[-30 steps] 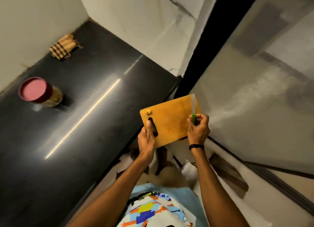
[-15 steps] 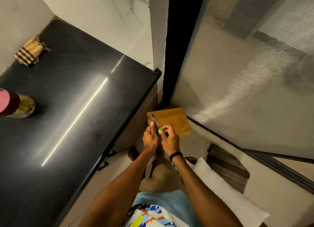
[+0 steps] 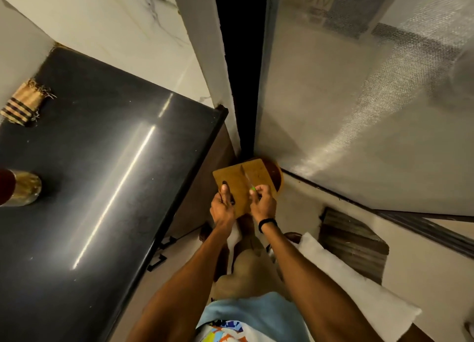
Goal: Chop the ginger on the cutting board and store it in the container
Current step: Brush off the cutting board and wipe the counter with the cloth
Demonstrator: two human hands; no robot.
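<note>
An orange-brown cutting board (image 3: pixel 234 181) is held low over a round dark bin (image 3: pixel 275 177) on the floor, right of the counter. My left hand (image 3: pixel 222 205) grips the board at its handle slot, thumb on top. My right hand (image 3: pixel 263 200) holds a knife (image 3: pixel 246 180) with a green handle, its blade lying across the board's face. No ginger pieces can be made out on the board. A glass container with a red lid (image 3: pixel 18 188) stands on the counter at the far left edge, partly cut off.
The black glossy counter (image 3: pixel 102 188) fills the left side, with a striped folded cloth (image 3: pixel 24 104) at its back corner. A mesh screen door (image 3: pixel 359 98) rises on the right. A white cushion (image 3: pixel 346 290) and a ribbed mat (image 3: pixel 354 241) lie on the floor.
The board went from beside the counter's edge down to the bin on the floor. The knife blade shifted from the board's right edge to across its face. The yellow bits seen earlier no longer show.
</note>
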